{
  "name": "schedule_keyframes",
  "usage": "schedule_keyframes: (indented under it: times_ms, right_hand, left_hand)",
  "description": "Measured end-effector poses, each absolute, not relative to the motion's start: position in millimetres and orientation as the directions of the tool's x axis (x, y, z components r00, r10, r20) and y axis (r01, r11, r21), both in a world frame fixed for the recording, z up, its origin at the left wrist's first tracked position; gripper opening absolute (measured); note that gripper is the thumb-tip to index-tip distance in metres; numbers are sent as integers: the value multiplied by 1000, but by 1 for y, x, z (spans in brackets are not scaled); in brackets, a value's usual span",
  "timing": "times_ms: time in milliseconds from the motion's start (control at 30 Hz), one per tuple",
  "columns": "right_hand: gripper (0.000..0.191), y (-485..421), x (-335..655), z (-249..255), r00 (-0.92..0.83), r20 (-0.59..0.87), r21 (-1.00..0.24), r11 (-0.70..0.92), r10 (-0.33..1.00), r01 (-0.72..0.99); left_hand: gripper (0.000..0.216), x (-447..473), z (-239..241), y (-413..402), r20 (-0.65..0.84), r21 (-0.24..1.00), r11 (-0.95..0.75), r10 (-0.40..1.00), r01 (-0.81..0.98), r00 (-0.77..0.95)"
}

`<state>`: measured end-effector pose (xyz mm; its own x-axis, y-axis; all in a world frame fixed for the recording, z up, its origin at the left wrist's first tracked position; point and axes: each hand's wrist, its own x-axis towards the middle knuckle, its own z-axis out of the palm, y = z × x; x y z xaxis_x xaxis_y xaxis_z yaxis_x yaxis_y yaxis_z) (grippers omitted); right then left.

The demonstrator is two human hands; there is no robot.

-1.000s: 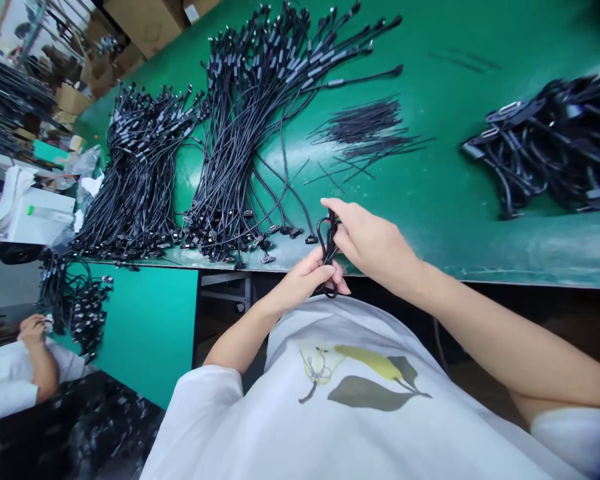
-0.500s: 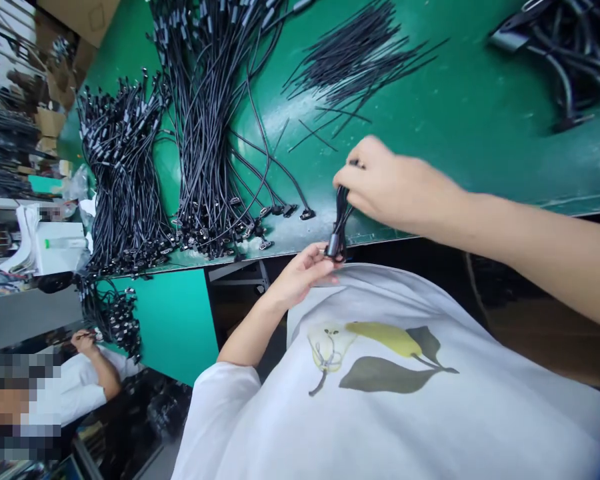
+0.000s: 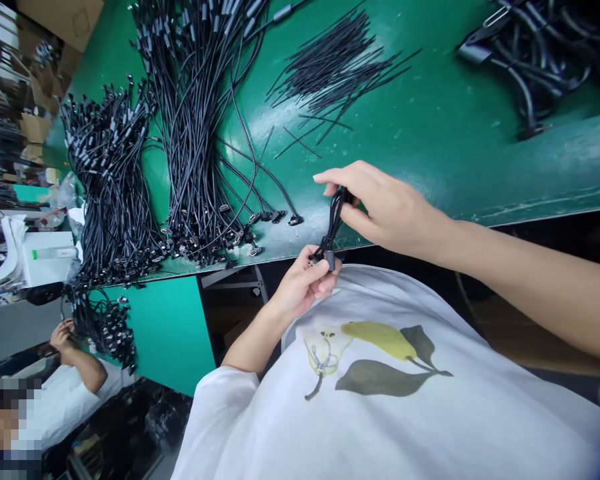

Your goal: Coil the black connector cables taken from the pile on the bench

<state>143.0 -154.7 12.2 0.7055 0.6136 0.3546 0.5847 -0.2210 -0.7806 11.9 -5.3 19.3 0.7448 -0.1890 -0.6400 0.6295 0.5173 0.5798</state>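
Observation:
A short black cable (image 3: 331,227), folded into a bundle, hangs between my two hands just off the front edge of the green table (image 3: 430,147). My left hand (image 3: 305,283) is closed round its lower end, where a small connector shows. The upper loop is pinched by my right hand (image 3: 380,203), whose index finger sticks out to the left. A large fan of black cables (image 3: 205,127) lies on the table to the left of my hands, connectors toward the front edge.
A second cable pile (image 3: 110,180) lies further left. Thin black ties (image 3: 330,67) are heaped at the back centre, and coiled cables (image 3: 540,53) at the far right. Another person in white (image 3: 70,380) sits lower left. Cardboard boxes (image 3: 60,17) stand beyond the table.
My view has tilted down and left. The cable has gone from a loose loop to a tight folded bundle. Since half a second ago my right hand has come down slightly and extended its index finger.

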Motion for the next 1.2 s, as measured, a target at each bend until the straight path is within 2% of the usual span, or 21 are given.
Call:
schedule_keyframes:
  times_ms: [233,433,600,700,767,833,900,933,1067,1133,1200]
  right_hand:
    - [47,-148,143,8,762,292,-827,-248,578,505]
    - [52,-145,140,6,776,262,-832,-274,573,483]
    - [53,-146,151,6,760,232,-877,-208,607,434]
    - [41,-145,156,6,773,153,-903,-230,616,362]
    - [32,-142,153,7,788,192,-870,-270,585,413]
    - [32,-138,146,8,790,287,-809,-304,542,503]
    - [33,-134,139,9,769,344,-755,-328,538,567]
    - [32,-132,137,9,757,351,-737,-336,551,587]
    - [30,-137,138,16,692,387,-689,-308,609,656]
    - [30,-145,142,23,632,451,-641,-265,630,721]
    - [33,-154,143,28,508,521,-536,-201,685,820]
  left_hand:
    - [43,10,16,-9,-584,686,444,-137,577,800]
    - [26,11,18,-4,-566,759,299,-138,579,813]
    - [25,7,23,-4,-561,737,372,-129,564,818]
    - [40,7,27,-4,-561,731,424,-73,535,825]
    - [56,9,30,-1,-569,705,450,-102,548,816]
    - [65,13,32,4,-571,643,476,-226,601,789]
    - [66,17,33,7,-550,578,489,-357,653,755]
    - [62,18,33,7,-540,570,493,-379,658,751]
    - [36,21,30,0,-552,650,453,-272,611,788]
    - [39,20,28,-3,-551,687,406,-249,603,796]
    - [43,20,27,-3,-539,718,355,-261,599,801]
